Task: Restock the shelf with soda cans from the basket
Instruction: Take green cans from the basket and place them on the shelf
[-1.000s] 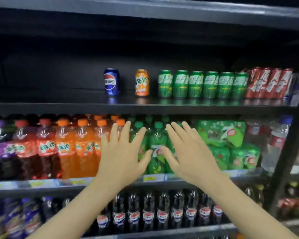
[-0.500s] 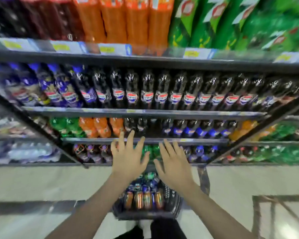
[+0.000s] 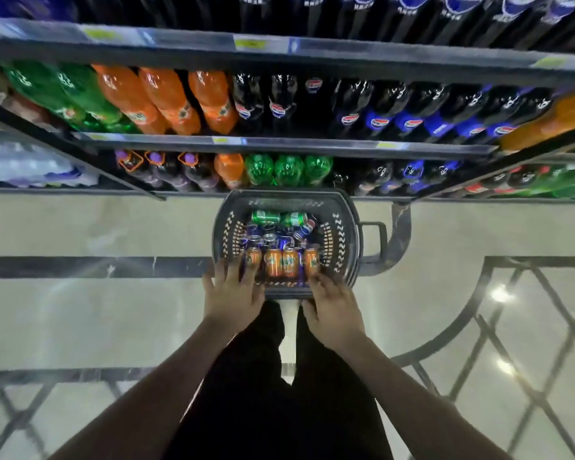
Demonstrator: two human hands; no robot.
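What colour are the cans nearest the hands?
Orange cans, seen in the head view.

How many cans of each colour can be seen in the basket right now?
Orange cans: 4
Green cans: 2
Blue cans: at least 4; the pile is too jumbled to count exactly
Total: at least 10 in the basket

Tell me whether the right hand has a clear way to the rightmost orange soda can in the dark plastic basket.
Probably yes: the right hand is at the basket's near rim, fingers nearly at that orange can, with nothing covering it.
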